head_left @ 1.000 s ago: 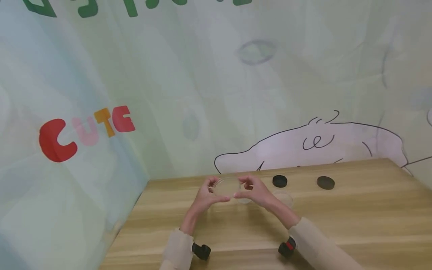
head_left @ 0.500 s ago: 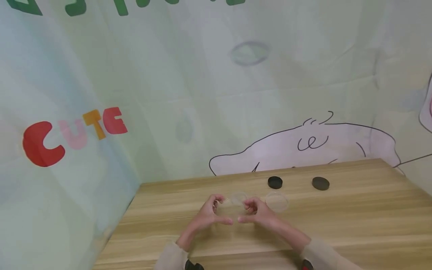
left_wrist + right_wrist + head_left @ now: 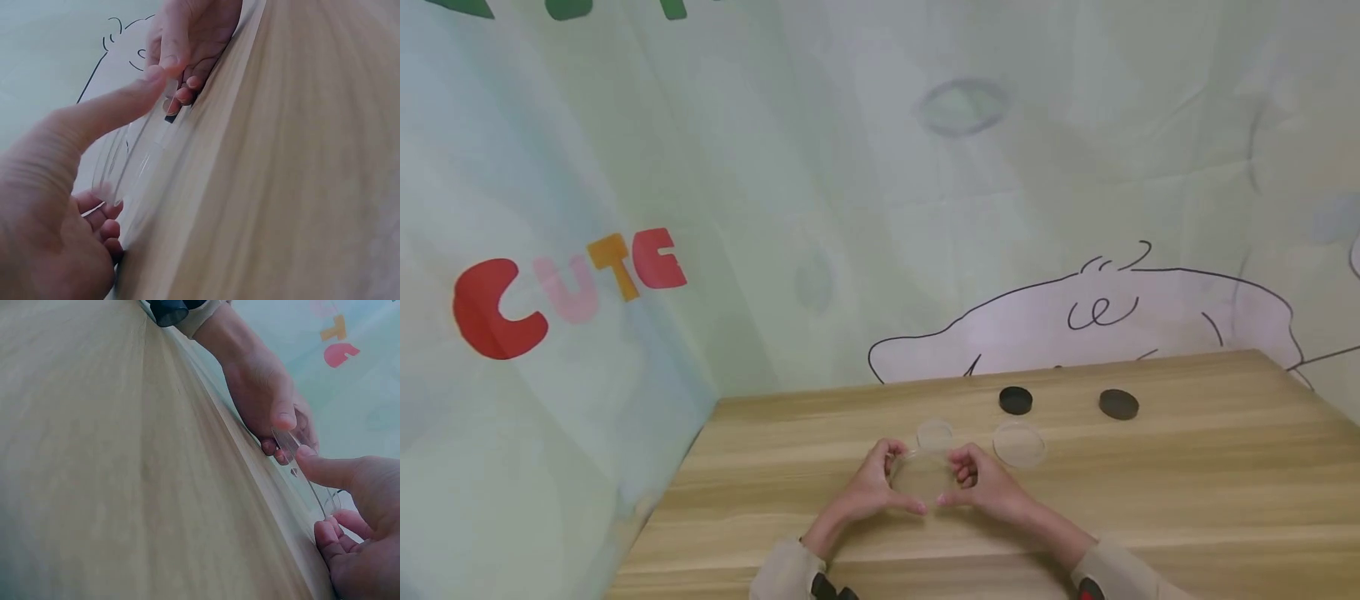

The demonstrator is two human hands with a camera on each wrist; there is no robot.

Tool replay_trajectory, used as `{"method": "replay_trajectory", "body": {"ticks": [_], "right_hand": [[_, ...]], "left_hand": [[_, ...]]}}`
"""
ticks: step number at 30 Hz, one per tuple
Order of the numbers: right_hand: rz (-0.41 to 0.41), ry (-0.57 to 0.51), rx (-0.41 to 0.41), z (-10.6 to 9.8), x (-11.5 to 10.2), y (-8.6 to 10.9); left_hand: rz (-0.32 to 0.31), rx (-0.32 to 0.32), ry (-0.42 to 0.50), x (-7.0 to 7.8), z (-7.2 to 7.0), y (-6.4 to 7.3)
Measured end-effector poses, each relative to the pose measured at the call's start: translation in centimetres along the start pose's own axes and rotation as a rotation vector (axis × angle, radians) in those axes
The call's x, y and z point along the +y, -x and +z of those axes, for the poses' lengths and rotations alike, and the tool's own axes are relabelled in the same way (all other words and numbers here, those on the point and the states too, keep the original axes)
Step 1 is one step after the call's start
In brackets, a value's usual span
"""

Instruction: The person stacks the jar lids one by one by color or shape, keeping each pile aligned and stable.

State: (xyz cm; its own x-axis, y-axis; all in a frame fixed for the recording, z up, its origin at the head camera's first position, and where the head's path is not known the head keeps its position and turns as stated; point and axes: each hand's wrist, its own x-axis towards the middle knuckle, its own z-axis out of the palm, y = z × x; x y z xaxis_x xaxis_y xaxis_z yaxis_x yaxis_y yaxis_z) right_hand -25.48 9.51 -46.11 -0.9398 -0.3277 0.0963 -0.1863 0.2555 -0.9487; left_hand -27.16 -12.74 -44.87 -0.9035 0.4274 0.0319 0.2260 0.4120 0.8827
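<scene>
Both hands hold a clear, shallow round petri dish (image 3: 921, 477) between them, low over the wooden table. My left hand (image 3: 868, 487) grips its left side, thumb on the near rim and fingers on the far side. On the opposite side my right hand (image 3: 992, 490) pinches the rim the same way, the two thumb tips close together. In the left wrist view the dish (image 3: 134, 153) stands edge-on with thin parallel rim lines. A small clear disc (image 3: 935, 432) lies just behind the hands, and a larger clear disc (image 3: 1019, 443) lies beyond my right hand.
A black round disc (image 3: 1016, 401) and a dark grey round disc (image 3: 1118, 404) lie near the back of the wooden table (image 3: 1195, 492). A printed cloth backdrop (image 3: 820, 208) hangs behind the table and along its left side.
Both hands have brought the petri dish down and toward the person from near the table's back edge. The small clear disc behind them has come into fuller view. The black discs stay put.
</scene>
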Motion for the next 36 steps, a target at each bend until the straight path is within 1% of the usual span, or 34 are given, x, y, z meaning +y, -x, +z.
{"method": "replay_trajectory", "body": {"ticks": [4,9,11,16,22,26,29,36], "right_hand": [[0.001,0.021,-0.006,-0.1,0.0,0.0],[0.007,0.047,-0.005,-0.3,-0.2,0.0],[0.002,0.046,-0.014,-0.3,-0.2,0.0],[-0.017,0.055,-0.033,-0.4,-0.2,0.0],[-0.018,0.095,-0.024,-0.6,-0.1,0.4],[-0.016,0.102,-0.024,-0.5,0.0,0.5],[-0.011,0.099,-0.027,-0.4,-0.1,0.4],[-0.033,0.082,-0.051,-0.4,-0.1,0.2]], "left_hand": [[0.007,0.002,-0.065,-0.1,0.3,0.0],[0.037,0.015,-0.2,-0.2,0.6,0.0],[0.048,0.017,-0.241,-0.2,0.6,0.1],[0.053,0.011,-0.295,-0.3,0.9,0.2],[0.035,0.018,-0.377,0.0,1.3,0.1],[0.042,0.019,-0.426,0.1,1.3,0.2],[0.046,0.016,-0.43,0.1,1.2,0.3],[0.054,0.033,-0.378,0.1,0.8,0.4]]}}
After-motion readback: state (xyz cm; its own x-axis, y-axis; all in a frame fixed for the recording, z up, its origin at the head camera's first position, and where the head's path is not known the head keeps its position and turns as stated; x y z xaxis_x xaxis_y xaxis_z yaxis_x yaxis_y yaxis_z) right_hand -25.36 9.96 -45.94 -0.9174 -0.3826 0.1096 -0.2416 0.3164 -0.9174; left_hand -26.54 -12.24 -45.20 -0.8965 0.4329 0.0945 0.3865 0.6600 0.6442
